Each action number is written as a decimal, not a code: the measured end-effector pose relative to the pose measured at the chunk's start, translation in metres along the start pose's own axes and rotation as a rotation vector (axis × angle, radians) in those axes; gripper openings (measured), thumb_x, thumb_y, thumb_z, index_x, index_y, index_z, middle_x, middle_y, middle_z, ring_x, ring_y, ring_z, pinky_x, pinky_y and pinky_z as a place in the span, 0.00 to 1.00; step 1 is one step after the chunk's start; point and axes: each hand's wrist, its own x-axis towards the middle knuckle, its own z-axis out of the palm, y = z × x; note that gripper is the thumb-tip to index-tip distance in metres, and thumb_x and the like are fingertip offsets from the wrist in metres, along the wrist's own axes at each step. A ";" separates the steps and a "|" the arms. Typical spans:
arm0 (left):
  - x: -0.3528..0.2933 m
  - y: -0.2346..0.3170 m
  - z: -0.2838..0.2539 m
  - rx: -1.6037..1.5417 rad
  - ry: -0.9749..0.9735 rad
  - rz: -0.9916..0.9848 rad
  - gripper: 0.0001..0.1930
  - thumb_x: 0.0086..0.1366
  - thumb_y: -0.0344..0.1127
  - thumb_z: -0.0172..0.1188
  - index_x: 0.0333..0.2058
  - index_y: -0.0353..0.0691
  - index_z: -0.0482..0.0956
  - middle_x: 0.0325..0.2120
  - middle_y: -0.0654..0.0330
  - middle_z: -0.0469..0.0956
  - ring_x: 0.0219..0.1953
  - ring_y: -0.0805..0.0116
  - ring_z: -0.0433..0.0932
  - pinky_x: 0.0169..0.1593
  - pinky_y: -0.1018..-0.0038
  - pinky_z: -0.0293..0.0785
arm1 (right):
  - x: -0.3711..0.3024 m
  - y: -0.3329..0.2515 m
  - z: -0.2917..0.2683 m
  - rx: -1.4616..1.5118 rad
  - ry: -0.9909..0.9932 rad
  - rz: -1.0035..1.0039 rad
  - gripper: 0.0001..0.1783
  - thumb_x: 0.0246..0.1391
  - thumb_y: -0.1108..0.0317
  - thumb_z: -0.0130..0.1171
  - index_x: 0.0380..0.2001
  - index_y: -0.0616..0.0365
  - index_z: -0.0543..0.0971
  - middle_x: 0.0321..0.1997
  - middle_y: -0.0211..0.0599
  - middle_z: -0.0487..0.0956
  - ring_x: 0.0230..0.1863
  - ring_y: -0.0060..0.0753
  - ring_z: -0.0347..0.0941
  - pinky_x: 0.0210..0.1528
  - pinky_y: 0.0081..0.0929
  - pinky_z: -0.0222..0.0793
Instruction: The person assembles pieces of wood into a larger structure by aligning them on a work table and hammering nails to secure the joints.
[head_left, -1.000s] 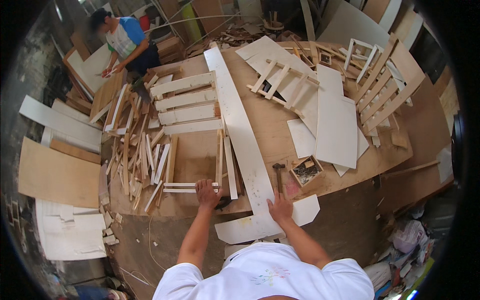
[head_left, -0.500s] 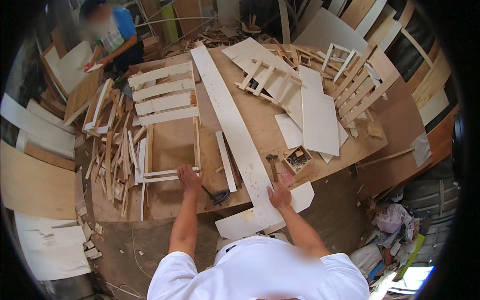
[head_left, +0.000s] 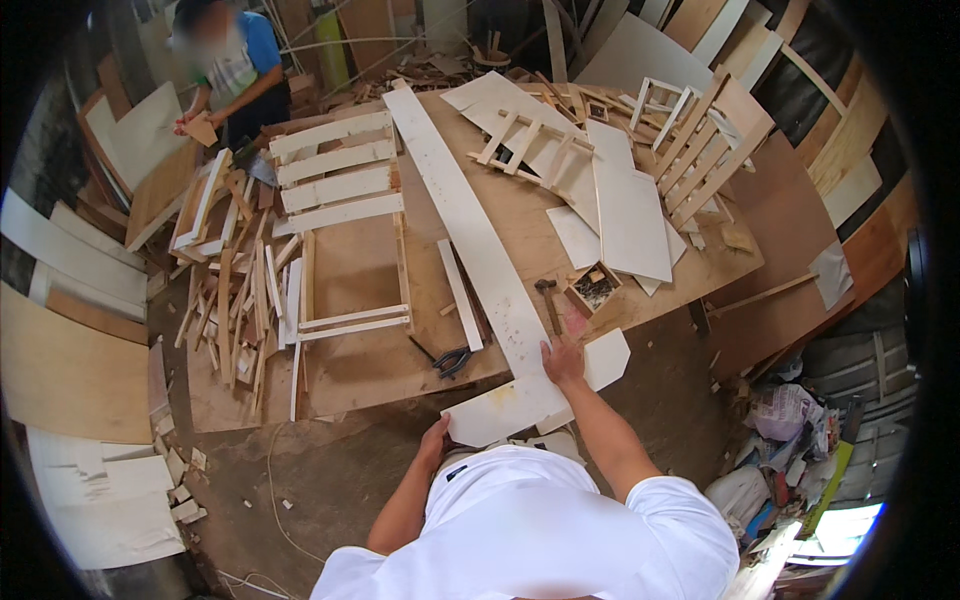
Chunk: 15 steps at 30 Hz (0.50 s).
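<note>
Wooden box (head_left: 606,304) contains small metal pieces (head_left: 594,284), left fingers (head_left: 441,428) hold a white board (head_left: 505,411), and whether right fingers (head_left: 551,352), near the hammer (head_left: 551,304), grip anything I cannot tell.

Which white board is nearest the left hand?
The short crosswise board: it alone reaches the left hand, while the long board runs away up the table.

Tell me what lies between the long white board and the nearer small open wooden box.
In the head view, a hammer lies between the board and the box, beside a pink patch.
</note>
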 end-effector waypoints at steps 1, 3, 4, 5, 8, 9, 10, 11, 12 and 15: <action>-0.001 0.002 0.000 0.136 0.027 0.113 0.22 0.69 0.46 0.64 0.50 0.32 0.76 0.41 0.56 0.81 0.37 0.70 0.79 0.45 0.70 0.75 | -0.002 -0.004 0.002 0.027 -0.001 0.002 0.23 0.65 0.51 0.51 0.42 0.62 0.81 0.43 0.53 0.81 0.47 0.57 0.76 0.59 0.59 0.62; -0.007 0.005 0.021 0.399 0.067 0.334 0.20 0.69 0.43 0.64 0.50 0.33 0.77 0.39 0.59 0.82 0.36 0.73 0.79 0.43 0.73 0.75 | -0.003 0.005 0.007 0.061 -0.001 0.007 0.21 0.65 0.53 0.50 0.41 0.62 0.81 0.45 0.54 0.81 0.47 0.58 0.76 0.58 0.56 0.64; -0.014 0.003 0.031 0.425 0.098 0.419 0.18 0.69 0.42 0.64 0.48 0.34 0.78 0.38 0.60 0.82 0.35 0.73 0.79 0.42 0.73 0.75 | -0.007 0.010 0.005 0.134 0.014 0.036 0.20 0.65 0.54 0.50 0.40 0.62 0.82 0.44 0.54 0.81 0.46 0.59 0.76 0.56 0.54 0.66; -0.024 0.009 0.042 0.458 0.137 0.518 0.16 0.69 0.41 0.64 0.46 0.34 0.79 0.37 0.61 0.82 0.35 0.74 0.79 0.41 0.74 0.75 | -0.010 0.006 0.005 0.220 0.034 0.059 0.20 0.65 0.56 0.50 0.39 0.61 0.82 0.44 0.54 0.81 0.45 0.59 0.76 0.54 0.52 0.67; -0.076 0.030 0.084 0.562 0.231 0.691 0.12 0.69 0.38 0.63 0.44 0.34 0.82 0.35 0.63 0.83 0.35 0.75 0.79 0.42 0.76 0.75 | -0.024 -0.006 0.010 0.454 0.046 0.108 0.19 0.65 0.58 0.50 0.36 0.62 0.82 0.41 0.54 0.81 0.43 0.60 0.77 0.49 0.48 0.70; -0.094 0.039 0.102 0.571 0.194 0.724 0.13 0.69 0.37 0.63 0.46 0.33 0.82 0.36 0.62 0.83 0.36 0.75 0.79 0.43 0.76 0.75 | -0.029 -0.009 0.012 0.523 0.040 0.115 0.18 0.65 0.58 0.49 0.35 0.62 0.82 0.40 0.54 0.81 0.42 0.60 0.77 0.47 0.48 0.71; -0.111 0.044 0.120 0.578 0.159 0.756 0.15 0.69 0.37 0.63 0.47 0.32 0.82 0.36 0.62 0.84 0.37 0.75 0.80 0.44 0.76 0.75 | -0.038 -0.016 0.011 0.549 -0.045 0.176 0.18 0.64 0.58 0.51 0.38 0.61 0.83 0.40 0.53 0.82 0.44 0.58 0.77 0.47 0.48 0.72; -0.122 0.051 0.138 0.584 0.123 0.795 0.16 0.69 0.36 0.63 0.49 0.31 0.82 0.37 0.61 0.84 0.38 0.75 0.80 0.45 0.76 0.76 | -0.044 -0.022 0.008 0.607 -0.032 0.125 0.19 0.64 0.57 0.51 0.39 0.61 0.83 0.41 0.53 0.82 0.44 0.58 0.77 0.48 0.47 0.72; -0.128 0.049 0.158 0.753 0.187 0.885 0.21 0.64 0.37 0.66 0.54 0.33 0.81 0.35 0.57 0.86 0.35 0.77 0.81 0.42 0.76 0.78 | -0.055 -0.029 0.007 0.671 -0.023 0.080 0.19 0.64 0.56 0.52 0.41 0.60 0.83 0.42 0.54 0.82 0.45 0.58 0.78 0.49 0.47 0.72; -0.157 0.046 0.239 1.088 0.382 0.919 0.23 0.60 0.41 0.67 0.50 0.32 0.82 0.29 0.47 0.85 0.32 0.60 0.87 0.38 0.68 0.80 | -0.071 -0.038 -0.008 0.843 -0.050 0.028 0.20 0.67 0.54 0.50 0.47 0.58 0.82 0.45 0.48 0.82 0.47 0.50 0.79 0.51 0.40 0.72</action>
